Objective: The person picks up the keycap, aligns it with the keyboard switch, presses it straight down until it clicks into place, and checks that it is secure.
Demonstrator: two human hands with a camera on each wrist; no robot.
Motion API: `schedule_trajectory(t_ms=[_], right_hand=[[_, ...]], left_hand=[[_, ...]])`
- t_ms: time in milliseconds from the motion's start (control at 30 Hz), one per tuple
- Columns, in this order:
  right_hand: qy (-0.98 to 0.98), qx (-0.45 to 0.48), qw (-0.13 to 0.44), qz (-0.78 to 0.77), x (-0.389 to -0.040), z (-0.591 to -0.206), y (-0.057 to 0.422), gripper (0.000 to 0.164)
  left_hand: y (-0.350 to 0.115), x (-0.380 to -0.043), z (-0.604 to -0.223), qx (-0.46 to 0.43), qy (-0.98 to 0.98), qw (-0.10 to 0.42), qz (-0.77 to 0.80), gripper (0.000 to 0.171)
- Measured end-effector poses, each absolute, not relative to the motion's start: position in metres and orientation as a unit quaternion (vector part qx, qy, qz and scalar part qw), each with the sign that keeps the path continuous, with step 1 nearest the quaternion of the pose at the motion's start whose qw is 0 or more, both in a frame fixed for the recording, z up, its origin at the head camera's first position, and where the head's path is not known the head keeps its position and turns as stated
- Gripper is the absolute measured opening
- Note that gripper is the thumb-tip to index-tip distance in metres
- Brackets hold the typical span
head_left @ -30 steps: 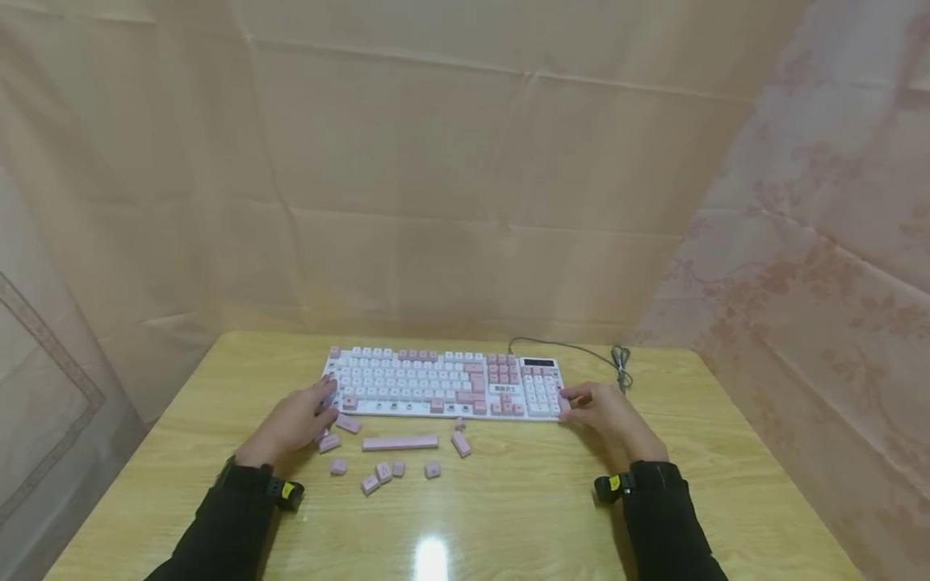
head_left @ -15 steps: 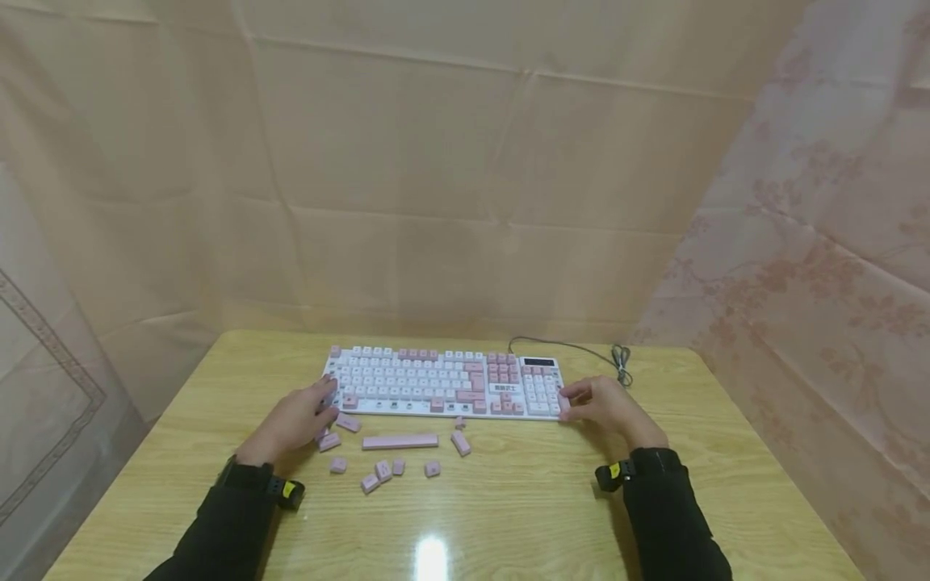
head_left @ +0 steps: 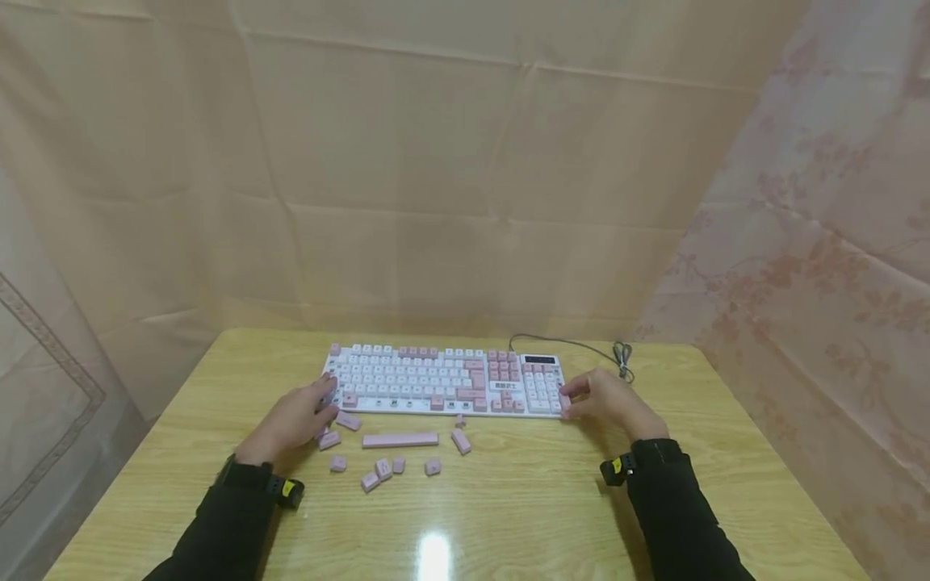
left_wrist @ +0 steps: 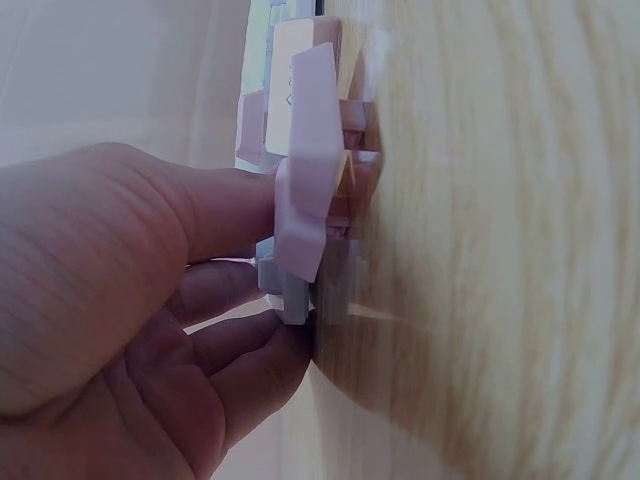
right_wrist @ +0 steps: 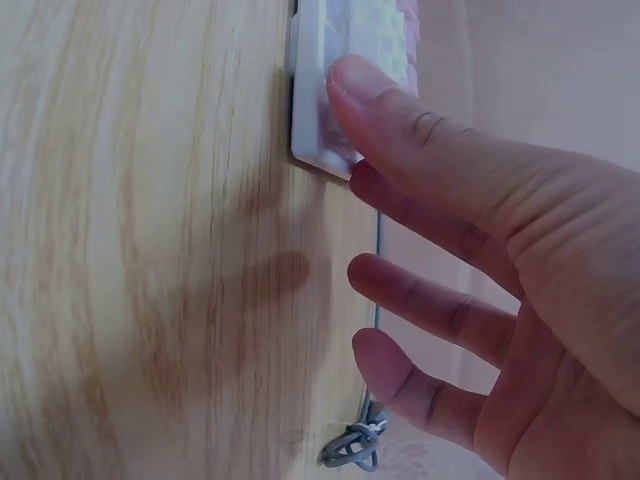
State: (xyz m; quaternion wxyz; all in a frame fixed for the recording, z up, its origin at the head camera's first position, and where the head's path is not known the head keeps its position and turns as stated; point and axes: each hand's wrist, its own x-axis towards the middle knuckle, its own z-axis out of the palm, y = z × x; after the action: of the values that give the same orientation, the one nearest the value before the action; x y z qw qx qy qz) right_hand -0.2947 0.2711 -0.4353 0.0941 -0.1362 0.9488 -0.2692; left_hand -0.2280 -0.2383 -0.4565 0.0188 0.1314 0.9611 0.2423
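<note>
A white and pink computer keyboard lies toward the back of the table, with some key places bare along its front row and left side. My left hand grips its left end; in the left wrist view the fingertips meet the end while the thumb tip is hidden behind pink keycaps. My right hand holds the right end: in the right wrist view the thumb lies over the corner, the index finger is close behind it, and the other fingers spread off it.
Loose pink keycaps lie before the keyboard, including a long spacebar, a keycap and several small ones such as a square keycap. A bundled cable rests at the back right. Cloth curtains hang behind the table.
My right hand and the keyboard's right end have shifted very slightly, and the right forearm has swung a little outward. My left hand keeps its place, and the loose keycaps lie as before.
</note>
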Motion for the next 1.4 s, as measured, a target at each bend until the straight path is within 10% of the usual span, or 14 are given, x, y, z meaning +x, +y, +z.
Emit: schedule_trajectory(t_ms=[1400], right_hand=[[0.946, -0.14, 0.092, -0.279, -0.289, -0.443, 0.272, 0.032]], left_hand=[[-0.24, -0.228, -0.458, 0.154, 0.956, -0.009, 0.251, 0.033]])
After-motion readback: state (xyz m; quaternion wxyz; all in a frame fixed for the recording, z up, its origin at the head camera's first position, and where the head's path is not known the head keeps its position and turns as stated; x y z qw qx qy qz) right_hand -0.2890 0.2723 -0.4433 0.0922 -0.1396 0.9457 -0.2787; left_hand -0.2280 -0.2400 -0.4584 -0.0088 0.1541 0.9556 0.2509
